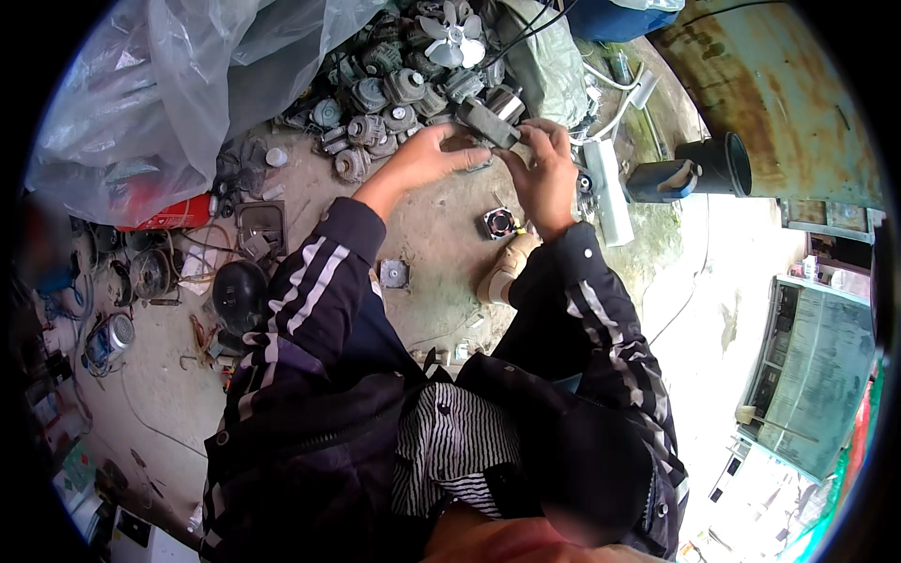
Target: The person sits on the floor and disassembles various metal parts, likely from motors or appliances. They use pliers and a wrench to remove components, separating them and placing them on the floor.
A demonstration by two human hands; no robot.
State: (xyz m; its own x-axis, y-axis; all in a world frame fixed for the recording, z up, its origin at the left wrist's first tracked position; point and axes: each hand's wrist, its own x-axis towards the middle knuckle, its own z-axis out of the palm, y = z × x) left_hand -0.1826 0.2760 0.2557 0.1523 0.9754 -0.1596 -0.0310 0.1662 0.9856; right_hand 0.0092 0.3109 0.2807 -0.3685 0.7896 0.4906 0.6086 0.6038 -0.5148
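Observation:
A grey, dull-surfaced rectangular block (pixel 490 124) is raised in front of me; its exact kind does not show. My right hand (pixel 547 174) pinches its right end between thumb and fingers. Close to its lower left side is my left hand (pixel 424 161), thumb and fingers apart; whether a fingertip touches the block I cannot tell. Just beyond the block lies a shiny metal cylinder (pixel 505 103). Behind both hands is a heap of small electric motors (pixel 405 86), topped by a metal fan blade (pixel 453 42).
A small square cooling fan (pixel 499 223) lies near my shoe (pixel 508 272); a square metal piece (pixel 394 274) is left of it. Clear plastic sheeting (pixel 141 113) covers the far left. At right are a black bucket (pixel 727 164), a white box-like length (pixel 610 192) and a rusty drum (pixel 798 94).

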